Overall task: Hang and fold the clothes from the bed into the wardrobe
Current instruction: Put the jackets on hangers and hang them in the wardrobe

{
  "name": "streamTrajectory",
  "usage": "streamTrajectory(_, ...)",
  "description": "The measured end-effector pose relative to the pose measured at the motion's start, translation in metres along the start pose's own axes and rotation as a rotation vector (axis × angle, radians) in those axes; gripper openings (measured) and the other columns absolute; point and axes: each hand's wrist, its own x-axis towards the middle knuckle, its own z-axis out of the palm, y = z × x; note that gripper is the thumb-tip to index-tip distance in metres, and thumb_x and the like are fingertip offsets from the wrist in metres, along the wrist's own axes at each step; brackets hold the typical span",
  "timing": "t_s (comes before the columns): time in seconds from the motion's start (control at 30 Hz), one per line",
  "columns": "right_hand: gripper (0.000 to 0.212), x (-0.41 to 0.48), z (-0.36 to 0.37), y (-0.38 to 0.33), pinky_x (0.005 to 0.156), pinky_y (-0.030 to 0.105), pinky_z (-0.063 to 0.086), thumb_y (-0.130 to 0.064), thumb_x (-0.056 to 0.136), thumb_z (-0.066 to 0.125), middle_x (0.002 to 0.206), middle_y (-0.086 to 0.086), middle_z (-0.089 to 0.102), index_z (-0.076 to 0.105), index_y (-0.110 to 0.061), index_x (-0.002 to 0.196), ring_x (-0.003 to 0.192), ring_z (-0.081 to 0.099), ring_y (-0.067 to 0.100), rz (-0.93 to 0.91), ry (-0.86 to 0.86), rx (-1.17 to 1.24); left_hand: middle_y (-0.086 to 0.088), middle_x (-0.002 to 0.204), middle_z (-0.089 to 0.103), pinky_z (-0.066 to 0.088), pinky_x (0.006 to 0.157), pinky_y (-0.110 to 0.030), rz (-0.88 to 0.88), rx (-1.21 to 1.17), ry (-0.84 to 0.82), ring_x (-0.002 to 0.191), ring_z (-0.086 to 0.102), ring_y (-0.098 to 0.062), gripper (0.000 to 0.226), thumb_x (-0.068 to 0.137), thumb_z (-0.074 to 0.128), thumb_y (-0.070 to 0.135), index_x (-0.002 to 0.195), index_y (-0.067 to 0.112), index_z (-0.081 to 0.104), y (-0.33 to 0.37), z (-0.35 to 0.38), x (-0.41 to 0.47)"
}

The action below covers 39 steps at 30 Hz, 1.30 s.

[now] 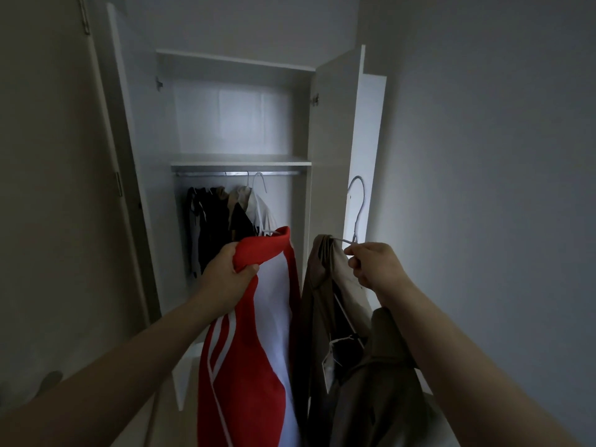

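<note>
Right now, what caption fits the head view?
Left hand grips a red garment, right hand a hanger of beige clothes, at the wardrobe.

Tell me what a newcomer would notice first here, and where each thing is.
The red and white garment stands out, bunched in the left grip at centre, low before the open wardrobe. Beside it on the right, the right grip pinches a white hanger carrying a beige garment, its hook raised against the open door. Behind them, dark and pale clothes hang on the rail under the shelf.
</note>
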Motion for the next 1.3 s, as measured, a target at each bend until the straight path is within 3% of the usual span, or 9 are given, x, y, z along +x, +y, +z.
streamTrajectory(0.13,0.023,0.056,0.015,0.016,0.035,0.016,0.027,-0.006,0.098,0.044,0.058,0.004,0.049,0.065,-0.001,0.087,0.032,0.036,0.004,0.016,0.01,-0.004,-0.008,0.126,0.055,0.046,0.092,-0.034,0.018,-0.042,-0.008,0.108,0.054,-0.021,0.049,0.093,0.059,0.019,0.138,0.011,0.042,-0.027,0.015,0.053)
streamTrajectory(0.23,0.024,0.098,0.03,0.03,0.036,0.017,0.028,-0.007,0.098,0.045,0.058,0.004,0.05,0.065,-0.002,0.086,0.034,0.037,0.005,0.039,0.036,-0.032,0.0,0.118,0.055,0.042,0.075,-0.017,0.017,-0.056,-0.008,0.095,0.053,-0.009,0.047,0.094,0.058,0.021,0.138,0.015,0.042,-0.052,0.026,0.096)
streamTrajectory(0.33,0.026,0.134,0.039,0.033,0.04,0.02,0.03,-0.006,0.097,0.044,0.056,0.003,0.051,0.065,-0.004,0.082,0.039,0.039,0.009,0.048,0.072,-0.068,0.005,0.112,0.054,0.037,0.066,-0.012,0.009,-0.081,-0.027,0.084,0.051,0.003,0.045,0.095,0.056,0.023,0.137,0.017,0.043,-0.066,0.037,0.139)
streamTrajectory(0.47,0.027,0.186,0.043,0.035,0.039,0.02,0.03,-0.005,0.098,0.043,0.055,0.003,0.051,0.064,-0.004,0.082,0.039,0.039,0.01,0.027,0.106,-0.079,0.009,0.106,0.053,0.036,0.066,-0.011,0.033,-0.087,-0.057,0.084,0.049,0.004,0.041,0.096,0.053,0.028,0.135,0.018,0.045,-0.079,0.061,0.194)
streamTrajectory(0.77,0.023,0.309,0.047,0.061,0.035,0.016,0.027,-0.005,0.097,0.044,0.055,0.004,0.048,0.063,-0.001,0.084,0.034,0.037,0.006,0.038,0.053,-0.025,0.002,0.11,0.056,0.039,0.068,-0.015,0.005,-0.043,-0.047,0.091,0.054,-0.009,0.037,0.099,0.046,0.03,0.132,0.015,0.047,-0.112,0.115,0.299)
streamTrajectory(0.9,0.028,0.367,0.053,0.067,0.036,0.016,0.029,-0.003,0.097,0.044,0.057,0.004,0.051,0.064,-0.006,0.078,0.038,0.04,0.007,0.021,0.001,-0.014,0.008,0.107,0.052,0.035,0.069,-0.01,0.003,0.012,0.004,0.088,0.049,-0.003,0.038,0.099,0.046,0.032,0.132,0.015,0.046,-0.125,0.133,0.345)
streamTrajectory(1.03,0.03,0.419,0.06,0.073,0.039,0.016,0.03,-0.004,0.098,0.042,0.059,0.005,0.05,0.063,-0.008,0.077,0.043,0.04,0.009,0.046,-0.06,-0.009,0.006,0.109,0.055,0.04,0.08,-0.022,-0.046,0.003,0.027,0.095,0.053,-0.009,0.037,0.098,0.048,0.033,0.132,0.017,0.047,-0.14,0.154,0.378)
streamTrajectory(1.3,0.029,0.532,0.094,0.098,0.038,0.016,0.031,-0.007,0.099,0.042,0.059,0.004,0.051,0.063,-0.009,0.079,0.045,0.041,0.01,0.056,-0.115,-0.061,0.015,0.099,0.054,0.038,0.068,-0.007,-0.109,-0.041,0.0,0.087,0.052,0.005,0.033,0.098,0.048,0.031,0.128,0.017,0.05,-0.187,0.191,0.458)
